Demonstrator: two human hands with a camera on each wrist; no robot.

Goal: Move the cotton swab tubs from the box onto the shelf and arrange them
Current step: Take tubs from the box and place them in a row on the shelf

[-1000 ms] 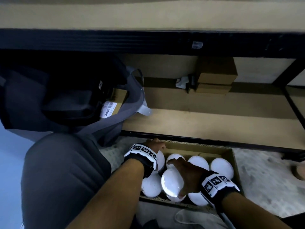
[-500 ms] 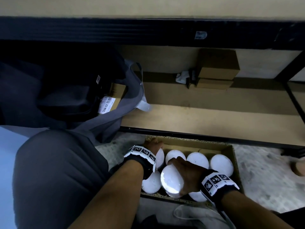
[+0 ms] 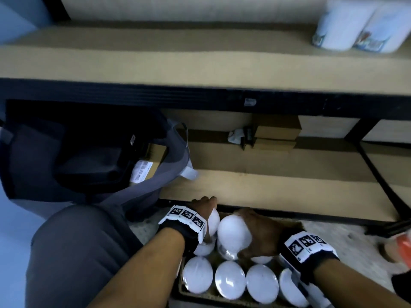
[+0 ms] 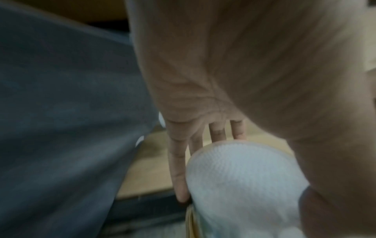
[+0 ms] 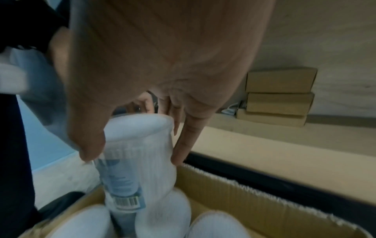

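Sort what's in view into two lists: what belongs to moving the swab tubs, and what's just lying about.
Part of the job:
- cardboard box
- tub lifted by the right hand
- tub held by the left hand
- tubs still in the box
- upper shelf
- two tubs already on it

Lying about:
- grey bag
- stacked small brown boxes

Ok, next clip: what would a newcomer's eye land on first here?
The bright white tub lids packed in the cardboard box on the floor. Next, the right hand gripping one tub risen above the rest, and the left hand holding another tub. Two more tubs stand on the upper shelf, far right.
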